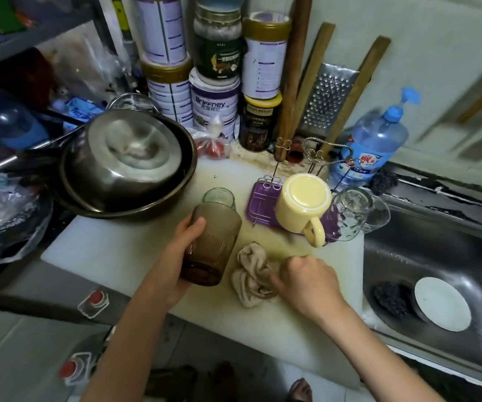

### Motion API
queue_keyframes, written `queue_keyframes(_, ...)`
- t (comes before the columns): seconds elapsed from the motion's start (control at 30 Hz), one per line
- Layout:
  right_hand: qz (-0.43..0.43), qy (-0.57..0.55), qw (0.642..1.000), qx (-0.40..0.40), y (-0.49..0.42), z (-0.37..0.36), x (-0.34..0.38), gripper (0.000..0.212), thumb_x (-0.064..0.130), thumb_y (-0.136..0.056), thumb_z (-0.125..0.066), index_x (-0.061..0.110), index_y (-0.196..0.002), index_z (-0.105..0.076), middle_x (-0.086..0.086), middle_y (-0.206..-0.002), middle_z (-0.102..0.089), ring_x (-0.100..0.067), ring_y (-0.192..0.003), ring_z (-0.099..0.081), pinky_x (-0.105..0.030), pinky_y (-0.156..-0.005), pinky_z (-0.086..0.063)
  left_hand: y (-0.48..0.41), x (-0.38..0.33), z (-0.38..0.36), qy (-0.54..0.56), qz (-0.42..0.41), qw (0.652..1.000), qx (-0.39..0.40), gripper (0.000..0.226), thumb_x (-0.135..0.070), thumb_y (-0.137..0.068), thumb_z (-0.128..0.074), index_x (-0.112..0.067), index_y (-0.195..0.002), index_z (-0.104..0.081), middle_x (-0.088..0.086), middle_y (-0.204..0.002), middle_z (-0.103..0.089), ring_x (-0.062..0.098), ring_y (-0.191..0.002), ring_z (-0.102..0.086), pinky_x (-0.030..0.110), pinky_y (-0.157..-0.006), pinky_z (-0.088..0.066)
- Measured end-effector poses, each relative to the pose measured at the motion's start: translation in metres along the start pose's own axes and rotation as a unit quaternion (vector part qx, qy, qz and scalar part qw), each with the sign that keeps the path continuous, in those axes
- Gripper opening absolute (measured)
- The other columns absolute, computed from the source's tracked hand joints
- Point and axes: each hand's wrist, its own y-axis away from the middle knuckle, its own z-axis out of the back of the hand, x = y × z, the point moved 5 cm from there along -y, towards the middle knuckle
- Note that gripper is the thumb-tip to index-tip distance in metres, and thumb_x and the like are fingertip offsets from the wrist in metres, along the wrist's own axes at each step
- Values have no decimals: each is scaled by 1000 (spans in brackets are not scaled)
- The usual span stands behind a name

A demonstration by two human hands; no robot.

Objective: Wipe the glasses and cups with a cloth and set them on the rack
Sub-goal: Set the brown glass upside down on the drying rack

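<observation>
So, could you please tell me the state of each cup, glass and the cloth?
brown glass: tilted, held in the left hand
small clear glass: upright on the board
yellow mug: upside down on the rack
clear glass mug: upside down on the rack
cloth: crumpled, gripped by the right hand

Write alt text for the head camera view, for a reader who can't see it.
A person's left hand grips a tilted brown glass over a white board while the right hand grasps a crumpled beige cloth. Behind, a yellow mug and a clear glass sit upside down on a purple rack, beside a steel sink.
</observation>
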Motion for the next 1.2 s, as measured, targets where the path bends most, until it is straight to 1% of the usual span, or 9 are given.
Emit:
queue_keyframes(0.13,111,-413,904,-26,7,37,4,95,76,-64,-62,37,-145,-33,12,-143,-47,0,-128,-45,-28,-106,-40,-4,-7,-21,22,31,999,19,64,-35,-77,-71,-9,-133,-55,20,-117,-66,28,-85,-69,36,-67,-57)
queue_keyframes(0.33,103,-436,893,-40,0,51,12,126,78,-47,-74,40,-150,-11,15,-149,-34,3,-133,-37,-33,-112,-36,-6,-26,-62,-43,52,993,101,53,-34,-79,-64,-3,-122,-62,19,-107,-70,28,-88,-70,35,-77,-56)
queue_keyframes(0.43,52,-503,863,2,-6,50,14,113,46,-60,-87,29,-149,-20,13,-136,-47,7,-119,-51,-23,-104,-44,-16,-40,-67,-116,41,981,151,62,-57,-85,-56,-10,-125,-63,15,-120,-68,27,-108,-67,36,-88,-55)
queue_keyframes(0.57,-17,-678,733,42,-25,41,17,66,8,-72,-82,7,-128,-46,6,-97,-66,9,-82,-65,-11,-72,-50,-37,-54,-57,-196,5,966,167,115,-90,-49,-63,-16,-136,-52,12,-127,-64,18,-93,-70,29,-63,-56)
queue_keyframes(0.7,-55,-764,642,38,-48,27,26,83,30,-52,-91,4,-123,-55,-7,-109,-72,-15,-104,-68,-25,-89,-52,-54,-60,-53,-284,-80,949,109,124,-86,-40,-72,-19,-142,-48,13,-125,-64,21,-97,-70,36,-74,-57)
queue_keyframes(0.8,-86,-810,579,34,-55,24,35,87,35,-47,-90,0,-120,-57,-10,-107,-73,-19,-103,-68,-25,-85,-51,-65,-69,-61,-316,-136,936,79,93,-86,-64,-55,-12,-119,-65,18,-98,-71,22,-77,-69,38,-73,-54)
queue_keyframes(0.93,-90,-844,527,38,-58,31,41,54,28,-64,-78,3,-109,-65,-10,-98,-75,-15,-87,-72,-21,-71,-53,-76,-81,-79,-362,-167,914,74,74,-71,-78,-34,-11,-97,-72,12,-93,-74,20,-87,-69,21,-76,-51)
queue_keyframes(1.03,-94,-857,504,58,-62,32,42,21,22,-76,-70,12,-95,-70,-2,-84,-75,-8,-72,-70,-19,-62,-52,-88,-83,-87,-392,-135,905,100,77,-82,-79,-34,-20,-97,-75,0,-96,-76,18,-99,-69,37,-93,-53)
queue_keyframes(1.2,-157,-863,478,51,-71,27,41,50,47,-59,-69,19,-100,-69,3,-86,-76,-7,-73,-70,-24,-63,-50,-106,-80,-95,-441,-91,888,89,62,-72,-87,-34,-26,-83,-75,-9,-80,-74,-2,-68,-67,19,-63,-51)
